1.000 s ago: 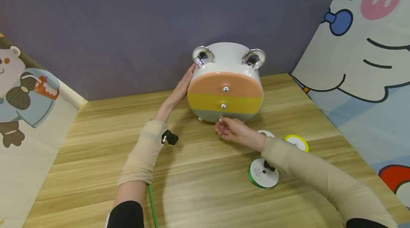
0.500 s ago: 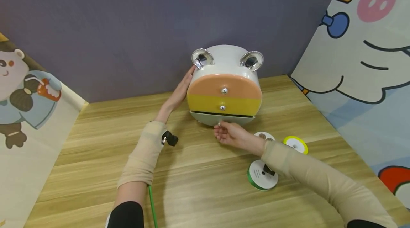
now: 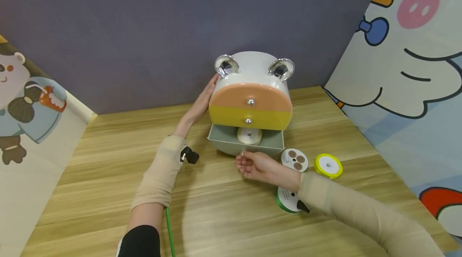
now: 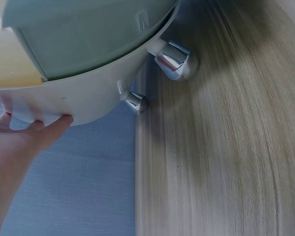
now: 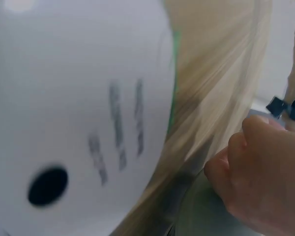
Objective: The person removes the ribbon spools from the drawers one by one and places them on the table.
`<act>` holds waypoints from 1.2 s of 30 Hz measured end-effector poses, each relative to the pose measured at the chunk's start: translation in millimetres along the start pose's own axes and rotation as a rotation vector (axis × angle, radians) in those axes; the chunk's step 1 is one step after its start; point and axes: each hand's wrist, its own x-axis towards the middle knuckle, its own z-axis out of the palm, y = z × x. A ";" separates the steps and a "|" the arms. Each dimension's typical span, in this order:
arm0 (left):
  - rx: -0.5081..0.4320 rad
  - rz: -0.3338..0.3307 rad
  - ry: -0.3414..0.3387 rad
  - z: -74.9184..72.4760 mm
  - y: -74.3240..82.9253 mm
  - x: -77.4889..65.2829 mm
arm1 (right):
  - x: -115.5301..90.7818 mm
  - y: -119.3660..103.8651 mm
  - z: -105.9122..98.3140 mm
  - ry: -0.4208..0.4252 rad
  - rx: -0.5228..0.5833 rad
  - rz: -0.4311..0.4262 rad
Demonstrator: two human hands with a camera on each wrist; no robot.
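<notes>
A small rounded drawer cabinet (image 3: 258,64), white with two silver ears, stands against the back wall. Its orange and yellow drawer fronts are closed, while the grey-green bottom drawer (image 3: 223,140) is pulled out. Inside that drawer lies a pale ribbon spool (image 3: 249,136). My right hand (image 3: 260,165) pinches the silver knob (image 3: 242,154) of this drawer between thumb and finger. With straight fingers my left hand (image 3: 200,106) rests on the cabinet's left side; the left wrist view shows its fingertips (image 4: 64,120) against the white shell, above silver feet (image 4: 174,61).
To the right of the drawer lie a spool with brown circles (image 3: 294,159), a yellow ribbon spool (image 3: 328,165) and a green ribbon spool (image 3: 287,201), partly under the right wrist. A green cable (image 3: 169,231) runs beside the left arm. Grey wall (image 3: 144,40) stands behind the wooden table (image 3: 108,177).
The bottom drawer has slid out toward me, drawn by my right hand on its knob, and the spool inside has come into view. My left hand has stayed on the cabinet's side.
</notes>
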 end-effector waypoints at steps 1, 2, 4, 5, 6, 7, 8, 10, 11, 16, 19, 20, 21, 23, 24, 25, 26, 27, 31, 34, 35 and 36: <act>-0.003 -0.001 -0.001 0.0 0.1 -0.1 | -2.6 2.3 0.6 -0.009 0.001 0.004; -0.004 -0.001 -0.001 0.0 0.2 0.0 | -5.1 4.7 1.3 -0.018 0.000 0.008; -0.007 0.001 0.002 -0.6 0.1 0.3 | -10.6 9.2 2.9 -0.041 -0.002 0.012; -0.008 0.002 0.005 -0.8 0.2 0.4 | -13.1 11.5 3.7 -0.052 -0.006 0.014; -0.007 0.005 0.007 -1.2 0.2 0.5 | -15.6 13.8 4.5 -0.063 -0.011 0.015; -0.007 0.007 0.010 -1.6 0.2 0.5 | -18.1 16.0 5.2 -0.071 -0.016 0.018; -0.004 0.010 0.012 -2.0 0.4 0.6 | -20.6 18.1 6.0 -0.077 -0.021 0.020; 0.004 0.010 0.012 -2.8 0.6 0.4 | -25.3 22.5 7.0 -0.083 -0.033 0.026; 0.010 0.009 0.012 -3.0 0.9 0.2 | -27.3 24.7 7.4 -0.083 -0.036 0.029; 0.024 0.000 0.014 -3.1 2.1 -1.0 | -34.2 33.8 8.4 -0.089 -0.056 0.042; 0.025 0.002 0.012 -3.0 1.2 -0.5 | -34.7 36.9 7.3 -0.092 -0.062 0.038; 0.022 0.002 0.008 -3.0 0.7 -0.4 | -34.7 37.6 6.7 -0.092 -0.062 0.036; 0.020 0.004 0.003 -3.1 0.1 -0.2 | -34.5 38.4 6.1 -0.090 -0.061 0.035; 0.019 0.010 -0.005 -3.4 -1.2 -0.2 | -35.0 39.8 4.7 -0.090 -0.068 0.041; 0.017 0.014 -0.008 -3.6 -1.7 -0.3 | -36.0 40.2 3.9 -0.096 -0.079 0.052; 0.019 0.021 -0.012 -3.9 -2.3 -0.4 | -37.2 40.4 2.7 -0.114 -0.096 0.068; 0.019 0.026 -0.013 -4.1 -2.6 -0.8 | -38.8 40.1 1.2 -0.143 -0.121 0.088; 0.023 0.035 -0.014 -4.3 -3.0 -0.8 | -40.9 39.4 -0.4 -0.184 -0.157 0.107; 0.029 0.052 -0.011 -6.9 -5.9 -2.7 | -52.0 25.0 -7.6 -0.454 -0.393 0.143; 0.027 0.060 -0.013 -8.0 -11.6 0.1 | -64.9 -0.9 -10.1 -0.605 -0.630 0.016; 0.029 0.065 -0.012 -9.0 -15.4 2.0 | -68.9 -11.9 -9.6 -0.624 -0.720 -0.065; 0.031 0.071 -0.010 -10.1 -19.3 4.0 | -72.6 -23.1 -8.6 -0.619 -0.810 -0.150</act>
